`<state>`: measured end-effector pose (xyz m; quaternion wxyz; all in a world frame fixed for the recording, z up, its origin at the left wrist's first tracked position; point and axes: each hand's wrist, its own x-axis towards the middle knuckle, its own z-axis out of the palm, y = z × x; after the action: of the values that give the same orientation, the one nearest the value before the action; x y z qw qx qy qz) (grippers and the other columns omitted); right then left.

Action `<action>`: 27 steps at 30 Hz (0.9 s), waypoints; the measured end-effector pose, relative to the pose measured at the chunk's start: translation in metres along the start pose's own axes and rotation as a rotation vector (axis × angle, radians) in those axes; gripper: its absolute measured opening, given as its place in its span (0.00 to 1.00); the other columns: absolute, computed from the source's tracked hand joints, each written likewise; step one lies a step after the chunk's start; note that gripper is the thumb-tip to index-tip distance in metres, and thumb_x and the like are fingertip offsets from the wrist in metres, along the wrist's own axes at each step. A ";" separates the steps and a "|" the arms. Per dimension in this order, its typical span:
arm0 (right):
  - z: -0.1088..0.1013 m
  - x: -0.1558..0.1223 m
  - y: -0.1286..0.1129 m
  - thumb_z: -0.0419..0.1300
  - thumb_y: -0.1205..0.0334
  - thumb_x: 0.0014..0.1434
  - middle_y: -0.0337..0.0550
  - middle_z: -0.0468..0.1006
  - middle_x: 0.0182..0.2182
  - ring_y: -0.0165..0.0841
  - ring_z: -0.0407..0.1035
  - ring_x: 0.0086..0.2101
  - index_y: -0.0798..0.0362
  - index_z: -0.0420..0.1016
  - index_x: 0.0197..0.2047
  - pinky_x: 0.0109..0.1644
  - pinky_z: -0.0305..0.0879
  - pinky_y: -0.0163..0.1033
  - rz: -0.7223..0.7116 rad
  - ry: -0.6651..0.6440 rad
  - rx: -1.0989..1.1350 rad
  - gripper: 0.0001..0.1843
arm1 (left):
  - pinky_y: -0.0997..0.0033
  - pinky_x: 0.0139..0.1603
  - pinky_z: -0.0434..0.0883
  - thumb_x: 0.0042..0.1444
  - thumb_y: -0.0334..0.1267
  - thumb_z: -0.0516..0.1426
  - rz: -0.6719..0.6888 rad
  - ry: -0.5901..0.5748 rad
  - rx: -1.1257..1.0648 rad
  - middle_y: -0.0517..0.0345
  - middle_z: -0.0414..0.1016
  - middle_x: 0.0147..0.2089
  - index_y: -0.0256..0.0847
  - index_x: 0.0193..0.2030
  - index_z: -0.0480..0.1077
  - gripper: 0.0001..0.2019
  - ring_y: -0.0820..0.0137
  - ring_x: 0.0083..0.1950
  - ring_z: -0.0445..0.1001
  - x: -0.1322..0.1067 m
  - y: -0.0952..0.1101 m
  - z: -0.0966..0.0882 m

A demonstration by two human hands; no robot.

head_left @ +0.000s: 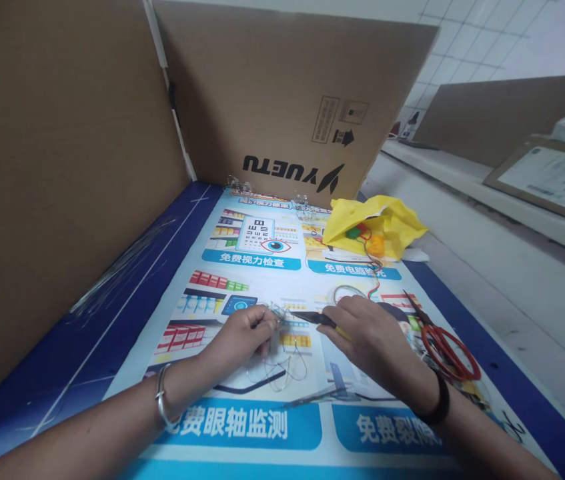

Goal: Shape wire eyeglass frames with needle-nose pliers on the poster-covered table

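My left hand pinches a small, tangled piece of thin silvery wire between thumb and fingertips. Fine loops of wire hang below those fingers. My right hand is wrapped round a pair of pliers with a dark pointed nose and a bit of yellow handle showing. The plier tip points left and meets or nearly meets the wire; contact cannot be made out. Below the hands lies a slim metal tool, perhaps tweezers. Right of my right hand rest scissors with red handles.
A yellow bag with coloured threads lies at the back right, near a wire ring. Wire clusters sit against the cardboard panel. Long wires lie at left. A shelf runs along the right.
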<state>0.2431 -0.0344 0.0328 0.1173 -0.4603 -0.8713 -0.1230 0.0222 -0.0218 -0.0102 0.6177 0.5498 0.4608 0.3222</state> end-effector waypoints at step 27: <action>0.003 -0.004 -0.019 0.55 0.65 0.58 0.44 0.69 0.31 0.36 0.59 0.34 0.52 0.71 0.38 0.38 0.48 0.42 -0.081 0.034 -0.211 0.05 | 0.76 0.24 0.59 0.54 0.39 0.52 0.078 -0.066 -0.005 0.65 0.63 0.18 0.39 0.25 0.61 0.10 0.77 0.20 0.61 -0.002 -0.004 0.002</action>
<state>0.2293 -0.0473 0.0263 0.0778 -0.4323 -0.8694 -0.2262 0.0233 -0.0248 -0.0141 0.6210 0.5761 0.4174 0.3290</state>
